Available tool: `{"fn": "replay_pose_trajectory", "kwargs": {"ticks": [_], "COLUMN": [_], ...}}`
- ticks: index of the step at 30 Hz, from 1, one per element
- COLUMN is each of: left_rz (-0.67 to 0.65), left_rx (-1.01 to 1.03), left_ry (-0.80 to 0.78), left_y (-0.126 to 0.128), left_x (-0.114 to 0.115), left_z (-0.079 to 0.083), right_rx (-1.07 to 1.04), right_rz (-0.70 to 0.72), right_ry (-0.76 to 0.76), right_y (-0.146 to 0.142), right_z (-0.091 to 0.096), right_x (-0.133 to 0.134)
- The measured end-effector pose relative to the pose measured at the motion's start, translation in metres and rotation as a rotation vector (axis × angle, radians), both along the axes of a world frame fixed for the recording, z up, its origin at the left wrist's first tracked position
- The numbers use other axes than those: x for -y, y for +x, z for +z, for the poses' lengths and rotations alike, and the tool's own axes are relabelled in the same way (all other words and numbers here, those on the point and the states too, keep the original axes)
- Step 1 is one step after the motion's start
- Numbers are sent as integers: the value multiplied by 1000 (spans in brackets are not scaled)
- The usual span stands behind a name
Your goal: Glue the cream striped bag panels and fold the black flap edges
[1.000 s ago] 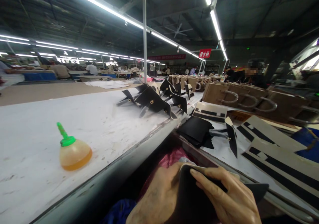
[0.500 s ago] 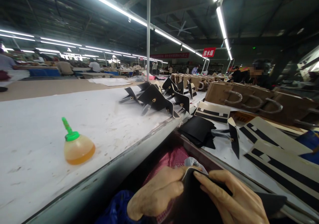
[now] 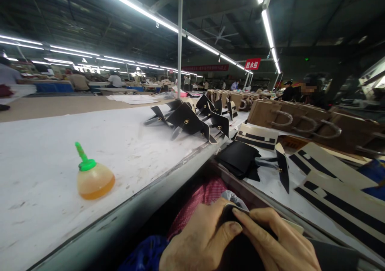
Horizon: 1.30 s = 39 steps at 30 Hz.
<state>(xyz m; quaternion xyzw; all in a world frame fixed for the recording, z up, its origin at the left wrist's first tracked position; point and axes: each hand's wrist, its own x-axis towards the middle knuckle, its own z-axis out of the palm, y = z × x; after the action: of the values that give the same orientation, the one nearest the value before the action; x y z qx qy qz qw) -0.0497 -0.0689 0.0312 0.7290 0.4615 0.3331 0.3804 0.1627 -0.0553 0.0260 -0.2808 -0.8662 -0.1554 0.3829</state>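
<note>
At the bottom of the head view both my hands grip a black leather piece [image 3: 240, 247] with a pale edge. My left hand [image 3: 201, 239] is closed over its near left corner, thumb pressed on top. My right hand [image 3: 279, 243] lies over the piece from the right, fingers curled onto it and meeting the left thumb. Most of the piece is hidden under my hands. A red checked cloth [image 3: 198, 198] sits just behind them, in the gap between two tables.
A glue bottle [image 3: 92, 176] with a green nozzle stands on the white table [image 3: 45, 154] at left. Black flap pieces [image 3: 188, 120] stand further along it. Right table: a black stack [image 3: 239, 158], striped cream panels [image 3: 331, 182], brown bags [image 3: 300, 118]. Other workers far behind.
My left hand has slid up over the black piece's corner and my right hand has drawn in to meet it. The camera view has barely shifted since half a second ago.
</note>
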Motion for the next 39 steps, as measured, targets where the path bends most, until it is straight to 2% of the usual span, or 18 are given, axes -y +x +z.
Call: {"fn": "replay_pose_trajectory", "kwargs": {"ticks": [7,11,13,16,19,24,28,35,39], "left_rz": [37,24,58,188,204,192,242,235,291], "left_rx": [-17,84,137,103,87,78,62,43,33], "left_ry": [22,80,97,129,174,157,124,166,161], "left_y": [3,7,8,5,1,0,3,3,1], "left_x": [-2,-6,-6,-6,-7,-4,3,4,3], "left_z": [-4,0,0,-5,-10,-15,-16,-19,-21], "right_rx": [-56,-92,-121,-235,-334,-404,-443,-498,-526], "right_rz": [16,6,-29,-153,-227,-264,-275,-278,-314], "right_ry": [-5,-13,-38,-74,-112,-150,-144,-160,-202], "right_y": [-7,-11,-9,-2,3,4,1,-1,5], "right_z": [1,5,4,0,-6,-11,-8,-8,-9], "right_x": [0,-1,1,6,10,10,8,5,2]}}
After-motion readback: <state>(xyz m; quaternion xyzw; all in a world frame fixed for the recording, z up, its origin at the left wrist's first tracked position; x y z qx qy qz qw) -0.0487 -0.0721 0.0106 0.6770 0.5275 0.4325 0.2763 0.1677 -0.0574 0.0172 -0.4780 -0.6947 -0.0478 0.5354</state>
